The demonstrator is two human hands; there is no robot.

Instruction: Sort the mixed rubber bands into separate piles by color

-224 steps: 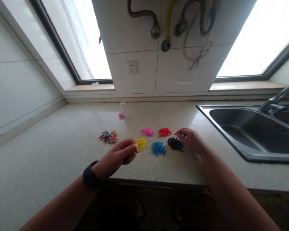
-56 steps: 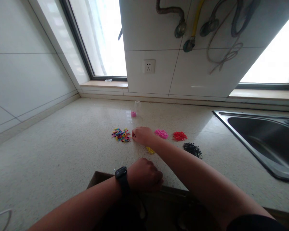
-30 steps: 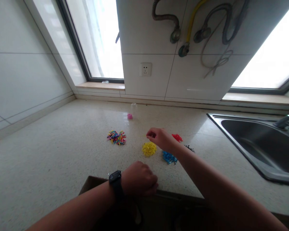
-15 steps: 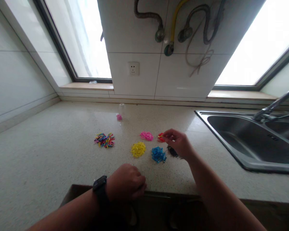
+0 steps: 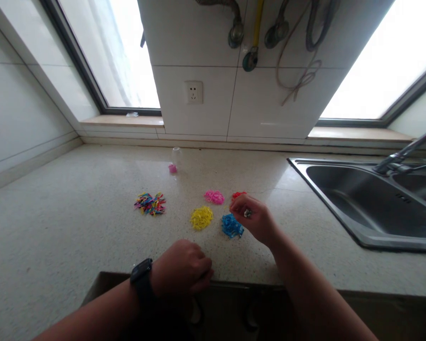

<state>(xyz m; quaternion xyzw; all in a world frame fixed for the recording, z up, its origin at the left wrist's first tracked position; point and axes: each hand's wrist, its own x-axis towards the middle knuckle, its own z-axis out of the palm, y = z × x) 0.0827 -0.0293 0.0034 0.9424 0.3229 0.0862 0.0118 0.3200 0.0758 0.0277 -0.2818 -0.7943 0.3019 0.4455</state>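
My left hand (image 5: 182, 267), with a dark watch on its wrist, rests at the counter's front edge, curled into a loose fist; nothing shows in it. My right hand (image 5: 253, 215) is over the right-hand piles, thumb and fingertips pinched together. What sits in the pinch is hidden. Under its fingertips lies a blue pile of small rubber bands (image 5: 232, 226), and just behind them a red pile (image 5: 239, 194), partly covered. The hand hides the black pile. Yellow bands (image 5: 201, 218) and pink bands (image 5: 214, 197) lie to the left. Farther left is a mixed-colour pile (image 5: 150, 204).
A clear container (image 5: 176, 155) stands toward the back wall with a small pink thing (image 5: 172, 168) beside it. A steel sink (image 5: 355, 199) with a tap (image 5: 394, 161) is set into the counter at right. Pipes and a socket (image 5: 193, 92) are on the wall.
My right hand went from beside the mixed pile rightward to the red pile, then a little toward me. My left hand withdrew from the yellow pile to the counter edge. The view swung about.
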